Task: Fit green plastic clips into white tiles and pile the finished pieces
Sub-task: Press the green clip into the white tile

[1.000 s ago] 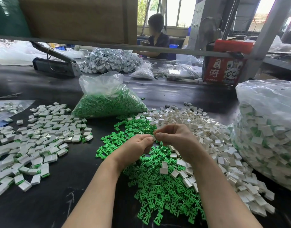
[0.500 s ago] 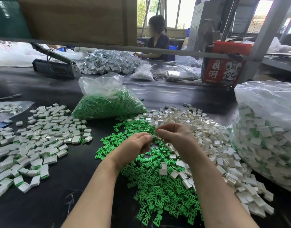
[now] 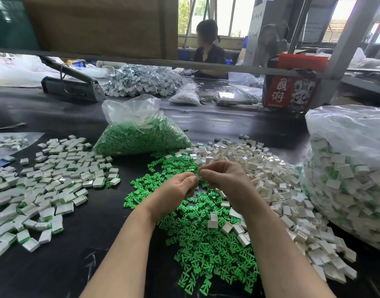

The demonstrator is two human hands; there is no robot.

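A: Where are the hands?

B: Both are raised just above the loose green clips (image 3: 206, 239) on the black table (image 3: 62, 261). The left hand (image 3: 176, 190) and the right hand (image 3: 225, 179) meet fingertip to fingertip near the middle.

A: How far open are the fingers?

B: Nearly closed on both. The left hand's fingers (image 3: 190, 179) curl in towards its palm, and the right hand's thumb and fingers (image 3: 208, 172) pinch together facing them. Something small sits in the pinch where the two hands touch, but it is mostly hidden. I cannot tell whether it is a clip, a tile or both.

A: And the parts around them?

B: The heap of white tiles (image 3: 270, 177) spreads to the right of the hands and behind them, touching the green clips, with a few tiles lying on top of the green. The finished pieces (image 3: 47, 186), white with green showing at an edge, lie scattered well apart to the left.

A: Any bags?

B: A clear bag of green clips (image 3: 139, 136) sits behind the hands, and a large clear bag of finished pieces (image 3: 348, 179) stands at the right edge, beside the white tiles.
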